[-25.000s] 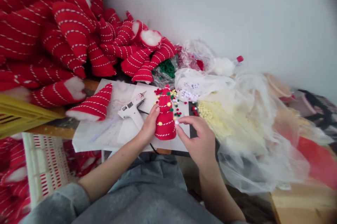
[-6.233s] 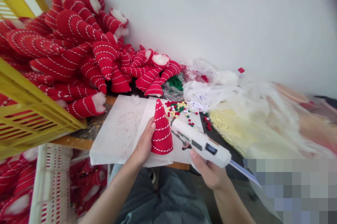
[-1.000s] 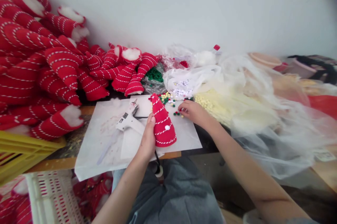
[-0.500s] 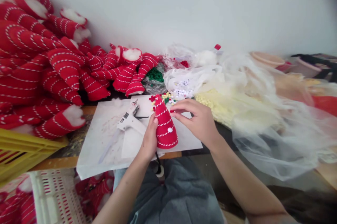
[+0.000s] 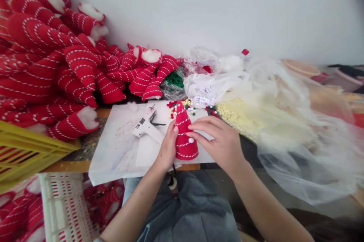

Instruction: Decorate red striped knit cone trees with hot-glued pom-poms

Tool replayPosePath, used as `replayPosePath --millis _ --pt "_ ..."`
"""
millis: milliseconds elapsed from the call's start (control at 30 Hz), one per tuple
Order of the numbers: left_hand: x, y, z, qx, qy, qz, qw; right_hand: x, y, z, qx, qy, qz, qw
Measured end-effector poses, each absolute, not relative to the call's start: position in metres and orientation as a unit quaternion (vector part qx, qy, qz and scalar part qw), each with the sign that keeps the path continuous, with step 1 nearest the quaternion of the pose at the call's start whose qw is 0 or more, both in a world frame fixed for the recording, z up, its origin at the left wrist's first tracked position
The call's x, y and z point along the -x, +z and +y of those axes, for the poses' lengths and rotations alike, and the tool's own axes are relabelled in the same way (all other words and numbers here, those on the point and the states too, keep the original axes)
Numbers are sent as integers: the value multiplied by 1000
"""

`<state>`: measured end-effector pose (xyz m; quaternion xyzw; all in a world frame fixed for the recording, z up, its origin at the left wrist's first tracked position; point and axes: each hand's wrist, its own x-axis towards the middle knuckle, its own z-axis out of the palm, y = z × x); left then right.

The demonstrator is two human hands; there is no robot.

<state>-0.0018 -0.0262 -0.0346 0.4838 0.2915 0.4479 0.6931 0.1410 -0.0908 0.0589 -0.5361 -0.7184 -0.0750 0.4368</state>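
Upright in my left hand (image 5: 168,145) is a red felt cone (image 5: 184,150) wound with white twisted cord, the fingers wrapped around its left side. One white pom-pom (image 5: 191,140) sits low on the cone's right side. My right hand (image 5: 223,139) is pinched with its fingertips against the cone's right side, just above that pom-pom. The small red pom-pom in the pinch is largely hidden by the fingers. Left of the cone, a white glue gun (image 5: 146,126) lies on white paper (image 5: 106,158). Loose coloured pom-poms (image 5: 172,109) lie behind the cone.
Many striped red cones (image 5: 82,63) with white stuffing are heaped at the left. A yellow crate (image 5: 36,154) and a white basket (image 5: 66,204) stand in front of them. Plastic bags (image 5: 284,120) with pale yellow pom-poms (image 5: 233,113) spread over the right side.
My right hand has brought the small red pom-pom in against the cone's side. The whole view has shifted, so things appear farther right. My left hand keeps its hold.
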Motion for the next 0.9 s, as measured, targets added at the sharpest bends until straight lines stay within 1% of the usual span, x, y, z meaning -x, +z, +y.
replayPosePath --millis 267,500,567,667,767,833,900 --pt "2 -34 -27 -488 451 283 692 -137 53 -94 522 -144 -761 359" --pt "3 -30 -27 -489 450 287 689 -135 55 -91 508 -156 -774 345" --pt "2 -32 -26 -475 451 278 703 -136 58 -92 499 -145 -770 370" --pt "1 -36 -25 -440 456 280 721 -141 63 -100 510 -105 -715 466" --pt "-1 -36 -25 -382 469 318 730 -145 58 -114 549 -3 -618 563" --pt "-2 -32 -25 -340 471 348 736 -144 47 -121 561 72 -580 586" --pt "-3 -27 -26 -315 467 363 742 -143 35 -124 572 122 -567 581"
